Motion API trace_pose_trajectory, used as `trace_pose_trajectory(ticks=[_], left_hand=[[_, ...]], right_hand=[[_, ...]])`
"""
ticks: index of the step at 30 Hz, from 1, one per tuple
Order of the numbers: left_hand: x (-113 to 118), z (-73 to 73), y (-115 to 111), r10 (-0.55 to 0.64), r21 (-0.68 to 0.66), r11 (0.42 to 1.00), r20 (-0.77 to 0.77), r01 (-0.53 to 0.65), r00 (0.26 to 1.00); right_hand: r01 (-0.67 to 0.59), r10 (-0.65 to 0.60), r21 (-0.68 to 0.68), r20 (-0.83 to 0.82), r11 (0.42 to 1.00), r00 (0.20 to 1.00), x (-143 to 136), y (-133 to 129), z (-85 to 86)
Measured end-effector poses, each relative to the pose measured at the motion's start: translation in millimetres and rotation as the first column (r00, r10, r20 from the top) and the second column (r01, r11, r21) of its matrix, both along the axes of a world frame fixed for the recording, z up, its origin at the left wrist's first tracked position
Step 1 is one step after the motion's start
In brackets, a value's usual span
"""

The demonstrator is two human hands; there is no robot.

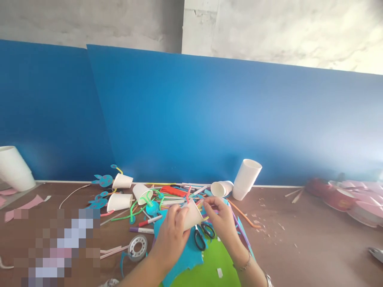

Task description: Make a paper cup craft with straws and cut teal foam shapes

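Note:
My left hand (169, 239) is wrapped around a white paper cup (193, 215), tilted on its side. A bent pink straw (188, 194) sticks up at the cup, and a yellow piece (205, 219) shows by its right end. Close to that end, my right hand (222, 220) has thumb and fingertips pinched together; whatever is between them is too small to make out. Black-handled scissors (200, 241) lie just below the cup, on torn blue sheet (182, 257) and green sheet (217, 251).
Left are cups with straws and blue cutouts (122, 202), markers (141, 230) and a tape roll (131, 249). Behind my hands lie loose straws and a red tool (172, 191). Stacked cups (245, 179) stand before the blue partition (194, 119). Pink paper items (356, 199) sit far right.

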State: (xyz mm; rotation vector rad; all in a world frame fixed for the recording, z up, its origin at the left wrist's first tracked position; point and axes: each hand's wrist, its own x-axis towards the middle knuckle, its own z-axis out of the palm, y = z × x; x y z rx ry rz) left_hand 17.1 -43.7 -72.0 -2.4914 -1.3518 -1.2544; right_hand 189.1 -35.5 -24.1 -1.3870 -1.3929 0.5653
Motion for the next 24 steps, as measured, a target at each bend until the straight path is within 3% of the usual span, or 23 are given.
trace_pose_trajectory(ticks=[7, 19, 21, 24], left_hand=[[2, -4.9, -3, -0.005, 0.033, 0.999, -0.003, 0.005, 1.000], [3, -7.9, -4, -0.004, 0.058, 0.998, 0.006, 0.003, 1.000], [3, -7.6, -5, -0.001, 0.063, 0.998, 0.004, 0.000, 1.000], [2, -8.3, -5, 0.008, 0.076, 0.997, 0.003, -0.008, 1.000]], right_hand=[[0.051, -0.052, 0.024, 0.046, 0.998, 0.998, -3, 0, -2.3], [0.120, -0.156, 0.241, 0.134, 0.963, 0.979, -11, -6, -2.5], [0.148, -0.173, 0.225, 0.096, 0.963, 0.980, -11, -6, -3.8], [0.149, -0.143, 0.095, -0.059, 0.984, 0.988, -10, -4, -5.5]])
